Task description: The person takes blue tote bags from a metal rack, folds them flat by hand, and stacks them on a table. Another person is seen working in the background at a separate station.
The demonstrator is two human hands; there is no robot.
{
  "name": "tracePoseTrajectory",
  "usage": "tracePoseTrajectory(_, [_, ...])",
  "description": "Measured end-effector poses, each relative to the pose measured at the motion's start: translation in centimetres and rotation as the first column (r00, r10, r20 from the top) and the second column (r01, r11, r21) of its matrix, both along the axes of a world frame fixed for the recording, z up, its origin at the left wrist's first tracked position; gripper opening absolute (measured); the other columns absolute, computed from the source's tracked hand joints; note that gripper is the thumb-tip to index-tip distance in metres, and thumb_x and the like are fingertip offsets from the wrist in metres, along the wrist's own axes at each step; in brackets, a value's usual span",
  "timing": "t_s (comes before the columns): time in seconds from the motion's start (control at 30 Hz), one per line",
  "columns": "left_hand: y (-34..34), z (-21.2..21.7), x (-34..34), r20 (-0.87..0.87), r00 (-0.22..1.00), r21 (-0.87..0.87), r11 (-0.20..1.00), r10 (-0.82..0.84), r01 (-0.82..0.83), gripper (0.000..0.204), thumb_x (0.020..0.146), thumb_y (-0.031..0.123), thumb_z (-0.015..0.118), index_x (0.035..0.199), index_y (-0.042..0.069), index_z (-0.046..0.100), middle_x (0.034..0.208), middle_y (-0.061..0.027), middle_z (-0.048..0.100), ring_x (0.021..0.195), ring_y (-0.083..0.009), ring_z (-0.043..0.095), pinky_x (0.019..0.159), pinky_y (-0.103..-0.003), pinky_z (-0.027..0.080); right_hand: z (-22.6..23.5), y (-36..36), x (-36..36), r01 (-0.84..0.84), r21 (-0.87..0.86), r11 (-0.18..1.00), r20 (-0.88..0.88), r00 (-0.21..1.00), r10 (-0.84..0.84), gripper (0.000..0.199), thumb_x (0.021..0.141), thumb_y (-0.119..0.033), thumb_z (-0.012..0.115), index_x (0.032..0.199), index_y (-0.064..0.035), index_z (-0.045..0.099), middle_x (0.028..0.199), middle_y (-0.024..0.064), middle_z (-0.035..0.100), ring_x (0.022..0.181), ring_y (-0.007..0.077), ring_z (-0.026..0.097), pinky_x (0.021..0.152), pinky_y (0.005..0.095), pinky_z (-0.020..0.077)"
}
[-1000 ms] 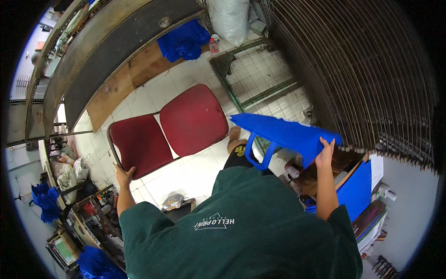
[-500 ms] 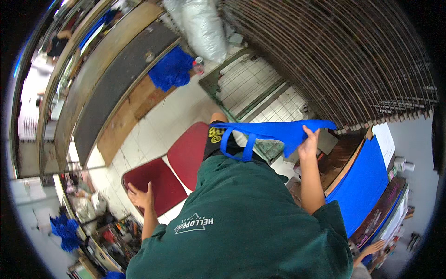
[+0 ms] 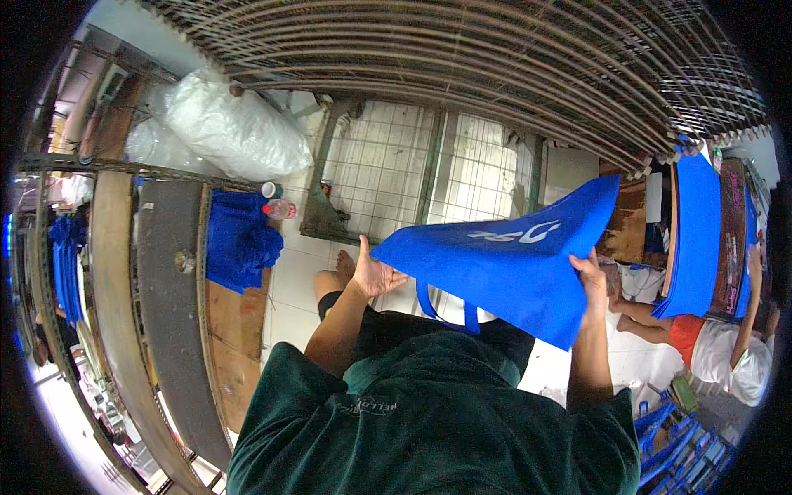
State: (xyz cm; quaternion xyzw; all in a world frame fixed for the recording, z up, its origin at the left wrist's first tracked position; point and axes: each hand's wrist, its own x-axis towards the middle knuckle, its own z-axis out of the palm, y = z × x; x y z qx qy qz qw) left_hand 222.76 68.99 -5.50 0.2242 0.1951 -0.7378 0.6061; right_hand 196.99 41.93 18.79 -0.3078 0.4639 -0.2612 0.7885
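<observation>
Closer together now are the left hand (image 3: 377, 276) and the bag (image 3: 495, 268): half a second ago a clear gap parted them, and now that hand has come to the bag's left end. Also, the bag has opened from a thin, edge-on strip into a broad blue face with a white print.

Nearest the green shirt (image 3: 462, 412), the handles (image 3: 425, 299) hang from the bag's near edge. From where I stand, the bag is up in the air before the person's waist. Its long axis runs across the body, aslant, with the right end tipped farther away. It lies to the right of the left hand and to the left of the right hand (image 3: 591, 279).

That right hand is the nearer one, pinching the bag's right edge with the thumb on top. The left is spread, thumb raised and palm bare, right by the pointed left end; whether its fingertips touch cloth I cannot tell.

Left of the bag, a blue pile (image 3: 239, 235) lies on a board (image 3: 235, 326), with a bottle (image 3: 280, 209) beside it. Right of the bag are a blue stack (image 3: 695, 231) and a co-worker (image 3: 716, 351). Beyond the bag stand a metal frame (image 3: 430, 169) and, farthest, a rack (image 3: 445, 49).
</observation>
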Motion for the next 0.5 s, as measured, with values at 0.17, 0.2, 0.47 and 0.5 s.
tracePoseTrajectory(0.17, [-1.1,-3.9,-1.5,0.017,0.994,-0.036,0.993,0.11,-0.109,0.096,0.069,0.082,0.033,0.126,0.006,0.047,0.118,-0.0173,0.056,0.101,-0.0299,0.059,0.088,-0.044,0.048,-2.9,0.6,-2.8,-0.105,-0.226,0.968,-0.187,0.98,0.062,0.062,0.068,-0.006,0.057,0.128,-0.0056,0.04,0.116,0.0115,0.053,0.101,0.0255,0.054,0.09,0.037,0.0435])
tracePoseTrajectory(0.2, [-2.0,-4.0,-0.9,0.014,0.998,-0.044,0.998,0.053,-0.052,0.089,0.074,0.076,0.037,0.126,0.005,0.047,0.117,-0.017,0.057,0.1,-0.0294,0.059,0.088,-0.044,0.047,-3.5,0.8,-3.3,-0.118,-0.242,0.963,-0.194,0.978,0.071,0.062,0.068,-0.007,0.057,0.128,-0.0054,0.04,0.115,0.0115,0.054,0.1,0.025,0.054,0.089,0.0366,0.044])
tracePoseTrajectory(0.47, [1.2,0.4,4.9,0.541,0.829,0.119,0.989,-0.141,0.09,0.049,0.073,0.025,0.062,0.114,0.0,0.053,0.101,-0.0168,0.061,0.088,-0.0289,0.06,0.082,-0.041,0.049,-8.8,-0.1,-4.3,-0.329,-0.257,0.909,-0.114,0.944,0.31,0.047,0.077,-0.012,0.057,0.122,-0.0033,0.047,0.11,0.0092,0.057,0.098,0.0232,0.057,0.087,0.0358,0.0462])
tracePoseTrajectory(0.5, [1.1,1.9,5.5,0.585,0.802,0.104,0.992,-0.119,0.071,0.047,0.073,0.025,0.062,0.112,0.0,0.054,0.101,-0.0169,0.061,0.088,-0.0287,0.06,0.082,-0.042,0.049,-9.5,-0.7,-4.0,-0.36,-0.219,0.907,-0.091,0.933,0.348,0.047,0.076,-0.011,0.056,0.122,-0.0033,0.047,0.109,0.0095,0.058,0.097,0.0237,0.057,0.087,0.036,0.0467])
